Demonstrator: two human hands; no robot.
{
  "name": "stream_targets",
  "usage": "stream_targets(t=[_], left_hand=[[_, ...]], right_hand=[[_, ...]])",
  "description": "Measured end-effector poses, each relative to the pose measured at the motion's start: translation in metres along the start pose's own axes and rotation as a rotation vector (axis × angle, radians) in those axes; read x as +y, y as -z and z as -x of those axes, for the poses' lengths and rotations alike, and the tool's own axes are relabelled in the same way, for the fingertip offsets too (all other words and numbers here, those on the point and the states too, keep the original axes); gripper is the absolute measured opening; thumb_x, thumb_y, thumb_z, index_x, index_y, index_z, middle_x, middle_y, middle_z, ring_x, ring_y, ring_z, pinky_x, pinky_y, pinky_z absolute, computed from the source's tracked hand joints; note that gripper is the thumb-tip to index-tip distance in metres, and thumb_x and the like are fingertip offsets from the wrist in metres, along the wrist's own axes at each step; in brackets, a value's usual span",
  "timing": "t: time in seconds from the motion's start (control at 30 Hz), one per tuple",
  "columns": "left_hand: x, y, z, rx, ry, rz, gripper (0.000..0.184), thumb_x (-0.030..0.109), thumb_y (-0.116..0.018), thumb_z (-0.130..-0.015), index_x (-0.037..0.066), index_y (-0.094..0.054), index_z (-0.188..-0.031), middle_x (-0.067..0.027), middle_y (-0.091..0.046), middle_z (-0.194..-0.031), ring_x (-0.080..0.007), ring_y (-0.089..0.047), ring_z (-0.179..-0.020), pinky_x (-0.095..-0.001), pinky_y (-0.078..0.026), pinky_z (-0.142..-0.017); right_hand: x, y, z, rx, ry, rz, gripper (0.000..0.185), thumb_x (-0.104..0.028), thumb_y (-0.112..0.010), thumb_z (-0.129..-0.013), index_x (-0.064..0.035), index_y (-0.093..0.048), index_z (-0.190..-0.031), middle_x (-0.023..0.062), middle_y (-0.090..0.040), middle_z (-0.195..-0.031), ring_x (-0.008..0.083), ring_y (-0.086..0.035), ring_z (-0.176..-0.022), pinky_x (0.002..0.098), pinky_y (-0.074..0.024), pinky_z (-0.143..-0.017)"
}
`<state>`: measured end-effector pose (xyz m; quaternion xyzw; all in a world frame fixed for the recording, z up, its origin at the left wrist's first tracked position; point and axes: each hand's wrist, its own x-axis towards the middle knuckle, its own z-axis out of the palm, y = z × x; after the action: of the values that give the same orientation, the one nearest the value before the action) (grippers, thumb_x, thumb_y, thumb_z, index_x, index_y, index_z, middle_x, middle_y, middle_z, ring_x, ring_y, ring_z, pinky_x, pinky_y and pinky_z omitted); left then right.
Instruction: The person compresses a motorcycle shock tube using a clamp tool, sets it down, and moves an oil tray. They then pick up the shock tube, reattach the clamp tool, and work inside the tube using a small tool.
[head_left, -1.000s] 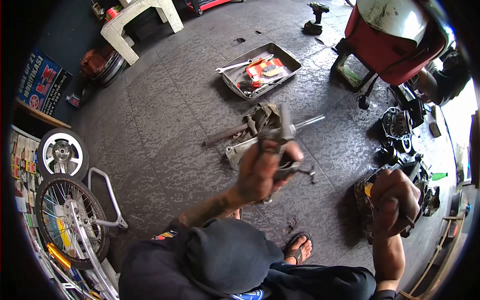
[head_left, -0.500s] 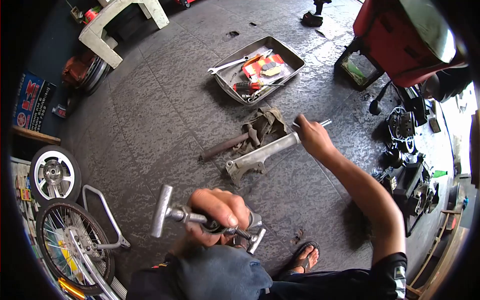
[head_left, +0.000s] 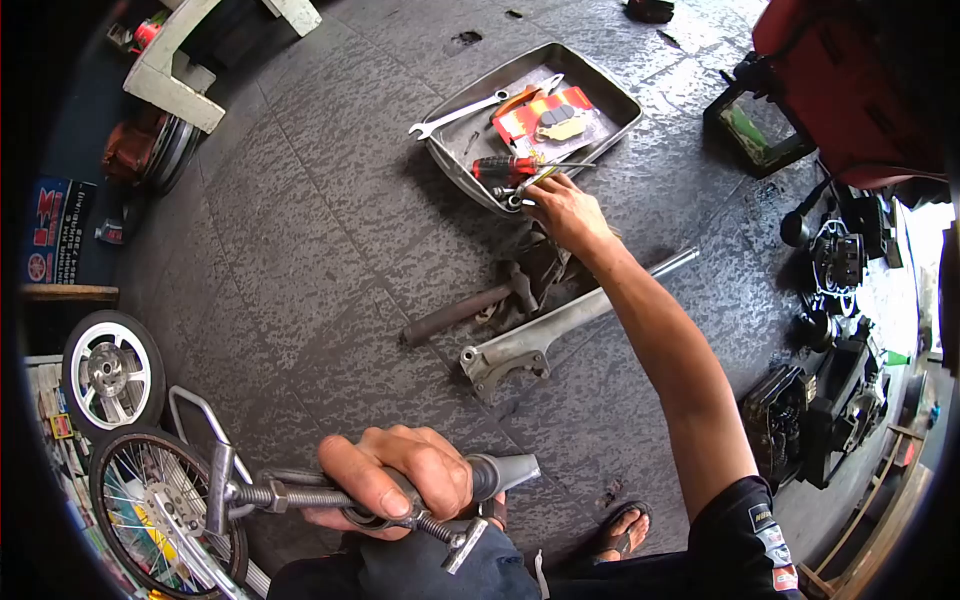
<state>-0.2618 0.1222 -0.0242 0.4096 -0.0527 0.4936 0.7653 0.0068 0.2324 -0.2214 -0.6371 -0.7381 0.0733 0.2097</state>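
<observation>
My left hand (head_left: 420,475), low in the middle, is closed around a steel clamp tool (head_left: 305,496) with threaded rods and T-shaped ends. A grey tapered end (head_left: 515,474) juts out past its fingers. My right hand (head_left: 567,212) reaches over the near edge of a metal tray (head_left: 620,105). Its fingers are curled at a chrome wrench (head_left: 515,201) there, partly hiding it. Beside those fingers in the tray lies a red-and-black screwdriver (head_left: 500,168). Under the right forearm, a motorcycle fork leg (head_left: 545,335) lies on the floor.
A hammer (head_left: 460,314) rests by a crumpled rag (head_left: 555,262). The tray also holds a large combination wrench (head_left: 455,116) and packaged brake pads (head_left: 560,122). Wheels (head_left: 112,370) stand at left. Engine parts (head_left: 838,265) and a red machine (head_left: 840,90) are at right.
My right hand has moved from the fork leg's chrome end up to the tray's near edge. My left hand has turned the clamp tool, bringing its tapered end into fuller view.
</observation>
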Motion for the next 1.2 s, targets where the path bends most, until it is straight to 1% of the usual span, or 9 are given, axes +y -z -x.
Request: stream_targets(t=[0.1,0.17,0.23,0.33,0.5,0.57,0.73,1.13,1.2], left_hand=[[-0.002,0.002,-0.003,0.12,-0.048,-0.018,0.045,0.05,-0.034,-0.092,0.006,-0.042,-0.095,-0.0148,-0.046,-0.052,-0.0141,-0.042,-0.034,-0.0346,-0.042,-0.028],[0.005,0.012,-0.004,-0.043,0.048,-0.03,0.039,0.046,-0.03,-0.097,0.009,-0.039,-0.106,-0.0169,-0.048,-0.057,-0.0214,-0.05,-0.037,-0.0351,-0.041,-0.033],[0.004,0.011,-0.004,-0.033,0.05,-0.033,0.038,0.045,-0.03,-0.097,0.009,-0.039,-0.107,-0.0174,-0.049,-0.058,-0.0215,-0.05,-0.038,-0.0352,-0.042,-0.034],[0.005,0.011,-0.005,-0.042,0.071,-0.024,0.037,0.044,-0.03,-0.097,0.01,-0.039,-0.108,-0.0183,-0.05,-0.06,-0.0215,-0.051,-0.039,-0.0356,-0.043,-0.035],[0.008,0.013,-0.008,-0.119,0.143,0.012,0.036,0.043,-0.031,-0.097,0.011,-0.039,-0.111,-0.0197,-0.052,-0.065,-0.0219,-0.053,-0.042,-0.0362,-0.044,-0.036],[0.007,0.013,-0.009,-0.138,0.136,0.027,0.036,0.043,-0.031,-0.097,0.011,-0.039,-0.113,-0.02,-0.053,-0.068,-0.022,-0.054,-0.044,-0.0368,-0.044,-0.037],[0.006,0.016,-0.009,-0.153,0.13,0.025,0.036,0.042,-0.032,-0.097,0.011,-0.039,-0.114,-0.0202,-0.053,-0.068,-0.0224,-0.054,-0.044,-0.0372,-0.045,-0.037],[0.014,0.021,-0.013,-0.117,0.205,0.04,0.032,0.039,-0.033,-0.098,0.011,-0.039,-0.112,-0.0208,-0.053,-0.066,-0.023,-0.054,-0.043,-0.0373,-0.044,-0.036],[0.013,0.024,-0.013,-0.114,0.194,0.042,0.032,0.039,-0.033,-0.098,0.011,-0.039,-0.111,-0.021,-0.053,-0.066,-0.0231,-0.054,-0.043,-0.0373,-0.043,-0.036]], right_hand=[[-0.003,-0.003,0.006,0.041,0.006,-0.02,0.025,-0.018,-0.061,-0.08,-0.0145,-0.056,-0.104,0.0065,-0.062,-0.097,0.0271,-0.056,-0.102,0.0396,-0.052,-0.075],[-0.012,-0.001,0.02,-0.027,-0.092,-0.061,0.028,-0.018,-0.061,-0.08,-0.0141,-0.055,-0.107,0.0075,-0.063,-0.091,0.0293,-0.057,-0.099,0.041,-0.0521,-0.071],[-0.025,0.0,0.035,0.036,-0.098,-0.119,0.025,-0.021,-0.06,-0.082,-0.0122,-0.054,-0.105,0.0101,-0.063,-0.086,0.0316,-0.059,-0.091,0.0431,-0.051,-0.069],[-0.033,0.004,0.041,0.054,-0.326,-0.272,0.021,-0.025,-0.058,-0.084,-0.0093,-0.052,-0.096,0.0177,-0.063,-0.077,0.039,-0.061,-0.073,0.0483,-0.0479,-0.065],[-0.028,0.01,0.018,-0.146,-0.392,-0.132,0.022,-0.025,-0.055,-0.088,-0.0065,-0.056,-0.099,0.0175,-0.064,-0.08,0.0375,-0.062,-0.078,0.0452,-0.0488,-0.068],[-0.026,0.009,0.009,-0.161,-0.199,-0.201,0.023,-0.026,-0.057,-0.087,-0.007,-0.058,-0.1,0.017,-0.064,-0.085,0.0374,-0.061,-0.082,0.0451,-0.0482,-0.071],[-0.021,-0.015,-0.004,-0.364,-0.038,-0.151,0.026,-0.029,-0.063,-0.081,-0.0081,-0.064,-0.097,0.0171,-0.065,-0.086,0.0337,-0.063,-0.086,0.0441,-0.0496,-0.075],[-0.006,-0.015,-0.027,-0.23,-0.257,-0.309,0.027,-0.03,-0.066,-0.079,-0.0068,-0.065,-0.093,0.0188,-0.064,-0.083,0.0365,-0.062,-0.083,0.0452,-0.0489,-0.072],[-0.004,-0.008,-0.01,-0.219,-0.169,-0.279,0.026,-0.029,-0.066,-0.079,-0.006,-0.065,-0.091,0.0191,-0.064,-0.085,0.0362,-0.062,-0.084,0.0448,-0.0492,-0.073]])
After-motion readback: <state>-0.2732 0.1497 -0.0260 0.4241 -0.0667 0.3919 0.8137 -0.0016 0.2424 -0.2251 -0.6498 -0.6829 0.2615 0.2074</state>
